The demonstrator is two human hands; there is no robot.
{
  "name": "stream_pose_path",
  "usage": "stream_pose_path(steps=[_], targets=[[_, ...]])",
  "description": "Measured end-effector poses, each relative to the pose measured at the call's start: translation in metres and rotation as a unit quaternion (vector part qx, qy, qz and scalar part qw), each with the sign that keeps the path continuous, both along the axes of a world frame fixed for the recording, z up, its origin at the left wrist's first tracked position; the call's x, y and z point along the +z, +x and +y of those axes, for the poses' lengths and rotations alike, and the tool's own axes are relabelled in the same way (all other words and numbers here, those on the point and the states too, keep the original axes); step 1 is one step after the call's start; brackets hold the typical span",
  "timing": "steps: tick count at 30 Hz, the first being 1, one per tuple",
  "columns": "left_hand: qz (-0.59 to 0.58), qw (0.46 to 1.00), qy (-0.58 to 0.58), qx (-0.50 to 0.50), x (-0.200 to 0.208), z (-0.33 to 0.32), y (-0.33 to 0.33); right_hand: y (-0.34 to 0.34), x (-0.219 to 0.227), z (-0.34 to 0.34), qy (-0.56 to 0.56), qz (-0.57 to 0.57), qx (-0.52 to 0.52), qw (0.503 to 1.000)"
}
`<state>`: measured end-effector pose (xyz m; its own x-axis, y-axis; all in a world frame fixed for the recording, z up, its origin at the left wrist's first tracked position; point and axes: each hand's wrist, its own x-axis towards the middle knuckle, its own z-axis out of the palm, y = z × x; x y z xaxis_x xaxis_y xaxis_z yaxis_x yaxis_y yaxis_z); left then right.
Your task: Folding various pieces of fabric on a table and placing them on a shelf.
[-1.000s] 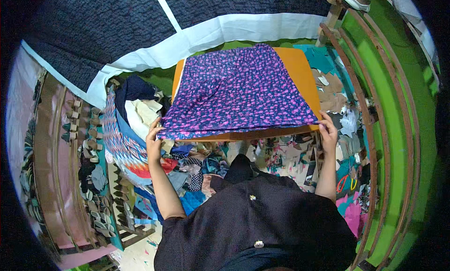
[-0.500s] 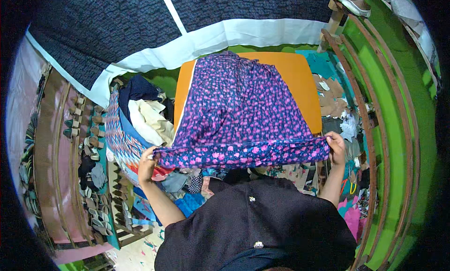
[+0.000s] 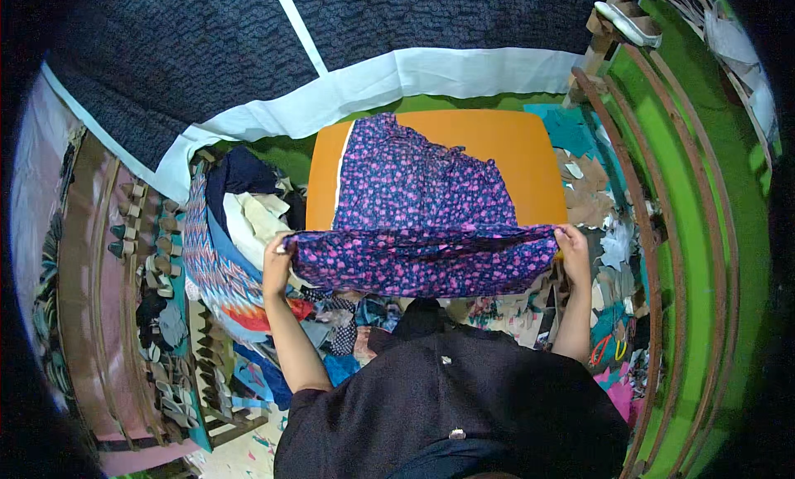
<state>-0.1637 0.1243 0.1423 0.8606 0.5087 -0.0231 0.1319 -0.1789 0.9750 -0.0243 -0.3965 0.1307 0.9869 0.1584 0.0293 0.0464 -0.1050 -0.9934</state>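
A navy fabric with pink flowers (image 3: 422, 181) lies partly over an orange table (image 3: 530, 173). Its near edge is lifted and stretched between my two hands, with a wide band hanging down in front of the table. My left hand (image 3: 277, 264) is closed on the fabric's left corner. At the opposite corner, my right hand (image 3: 573, 251) pinches the cloth, fingers curled round its edge. The far part of the fabric rests on the tabletop, wrinkled, with a pale strip along its left side.
A heap of clothes and cloth (image 3: 248, 214) stands left of the table. Shoe racks (image 3: 170, 247) line the left side. Brown rails (image 3: 662, 189) run along the green wall at right. Scissors with orange and yellow handles (image 3: 609, 351) lie among scraps. A white shoe (image 3: 629, 24) sits at upper right.
Both hands have drawn closer together and moved slightly away from me, carrying the fabric's near edge. The cloth covers less of the table, and a deeper band hangs between the hands.
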Motion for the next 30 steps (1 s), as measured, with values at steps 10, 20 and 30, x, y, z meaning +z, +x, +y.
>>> stream_pose_path(steps=[10, 20, 30], targets=[[-0.031, 0.991, -0.017, -0.126, 0.04, 0.04, 0.205, 0.162, 0.015, 0.043, -0.061, -0.051, -0.078, 0.994], [0.058, 0.994, 0.014, -0.089, -0.079, 0.101, 0.378, 0.315, -0.042, 0.12, -0.279, -0.044, -0.149, 0.948], [0.092, 0.952, 0.288, 0.055, -0.14, 0.024, 0.293, 0.256, -0.11, 0.16, -0.428, -0.122, -0.145, 0.884]])
